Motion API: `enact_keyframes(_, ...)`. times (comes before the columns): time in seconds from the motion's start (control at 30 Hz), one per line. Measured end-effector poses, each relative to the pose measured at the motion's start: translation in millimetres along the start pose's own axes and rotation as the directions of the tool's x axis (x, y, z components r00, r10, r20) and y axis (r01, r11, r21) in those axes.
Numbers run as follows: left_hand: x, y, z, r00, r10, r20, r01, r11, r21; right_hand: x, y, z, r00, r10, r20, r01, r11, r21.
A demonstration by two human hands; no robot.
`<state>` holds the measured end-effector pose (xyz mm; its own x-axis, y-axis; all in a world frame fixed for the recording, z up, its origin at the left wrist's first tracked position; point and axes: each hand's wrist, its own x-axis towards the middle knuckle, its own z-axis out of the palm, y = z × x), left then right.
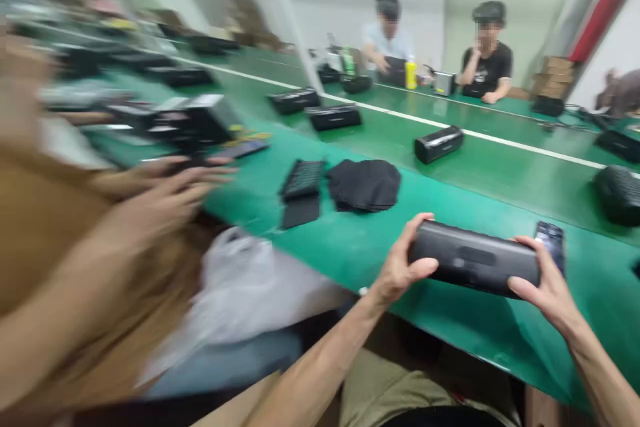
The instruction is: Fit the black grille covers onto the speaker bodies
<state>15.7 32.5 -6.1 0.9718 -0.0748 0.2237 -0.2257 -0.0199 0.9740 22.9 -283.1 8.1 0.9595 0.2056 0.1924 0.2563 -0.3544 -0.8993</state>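
Note:
A black, rounded, oblong speaker (475,259) is held level above the green tabletop, close to the table's front edge. My left hand (403,260) grips its left end, thumb on the near face and fingers over the top. At the other end my right hand (543,280) clasps it the same way. Just behind my right hand lies a phone (551,244). To the left of my hands is a pile of black cloth-like pieces (365,184), beside a stack of black mesh-like pieces (301,190).
Similar black speakers (334,116) stand along the green line (525,174) beyond the table. A co-worker's blurred hands (175,180) reach in from the left, near dark boxes. A pale plastic bag (250,274) lies by the table edge. Two people (493,57) sit across.

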Motion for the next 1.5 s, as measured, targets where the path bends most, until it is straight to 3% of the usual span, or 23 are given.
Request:
enact_keyframes(0.13,10.9,-14.0,-7.3,0.995,-0.076,-0.069,0.073,0.997,-0.039,7.5,-5.0,4.4,0.991,0.016,0.13,-0.038,0.985,0.166)
enact_keyframes(0.3,14.4,-9.4,-19.5,0.995,-0.095,0.019,0.095,0.995,0.037,3.6,-10.5,15.4,0.998,-0.06,0.036,0.051,0.973,0.227)
enact_keyframes(0.4,9.9,-2.9,-20.5,0.996,-0.079,-0.049,0.083,0.992,0.098,1.9,-10.2,18.4,0.995,-0.101,0.014,0.093,0.96,0.264)
enact_keyframes(0.5,10.4,-3.4,-20.5,0.988,-0.062,-0.142,0.073,0.995,0.072,8.6,-6.3,22.5,0.995,-0.098,0.038,0.085,0.962,0.258)
enact_keyframes(0.67,23.2,-9.5,-30.6,0.985,-0.096,-0.142,0.108,0.991,0.082,29.3,1.3,49.0,0.995,-0.064,0.071,0.05,0.982,0.185)
enact_keyframes(0.73,28.6,-12.0,-34.3,0.984,-0.076,-0.16,0.094,0.989,0.11,29.6,4.1,46.6,0.995,-0.079,0.064,0.071,0.99,0.12)
enact_keyframes(0.8,32.7,-15.4,-36.0,0.987,-0.056,-0.151,0.076,0.988,0.134,18.0,9.6,19.4,0.996,-0.085,0.036,0.083,0.995,0.052)
enact_keyframes(0.97,35.4,-26.8,-36.2,0.988,-0.079,-0.131,0.099,0.983,0.157,-49.2,38.6,-112.7,0.997,-0.079,-0.025,0.078,0.997,-0.002)
enact_keyframes(1.03,34.4,-29.7,-36.8,0.985,-0.094,-0.141,0.117,0.979,0.164,-63.6,47.8,-134.2,0.993,-0.108,-0.057,0.107,0.994,-0.01)
enact_keyframes(1.1,33.1,-31.1,-37.4,0.983,-0.106,-0.151,0.13,0.978,0.163,-56.8,50.4,-113.5,0.984,-0.143,-0.106,0.142,0.99,-0.018)
enact_keyframes(1.2,31.4,-32.0,-37.6,0.979,-0.139,-0.15,0.157,0.98,0.12,-16.2,43.0,-25.0,0.96,-0.194,-0.204,0.19,0.981,-0.037)
enact_keyframes(1.27,30.8,-32.6,-37.4,0.976,-0.152,-0.158,0.167,0.982,0.088,13.2,36.4,35.5,0.973,-0.201,-0.11,0.201,0.98,-0.014)
enact_keyframes(1.33,30.6,-33.0,-37.0,0.973,-0.155,-0.171,0.169,0.983,0.071,32.5,33.1,72.3,0.975,-0.217,-0.046,0.219,0.974,0.054)
enact_keyframes(1.4,30.4,-32.8,-36.5,0.972,-0.151,-0.182,0.166,0.984,0.07,39.9,33.6,82.3,0.975,-0.222,-0.009,0.221,0.968,0.116)
enact_keyframes(1.5,30.0,-31.9,-35.3,0.974,-0.134,-0.185,0.15,0.986,0.078,38.4,35.9,72.3,0.981,-0.189,0.035,0.183,0.973,0.143)
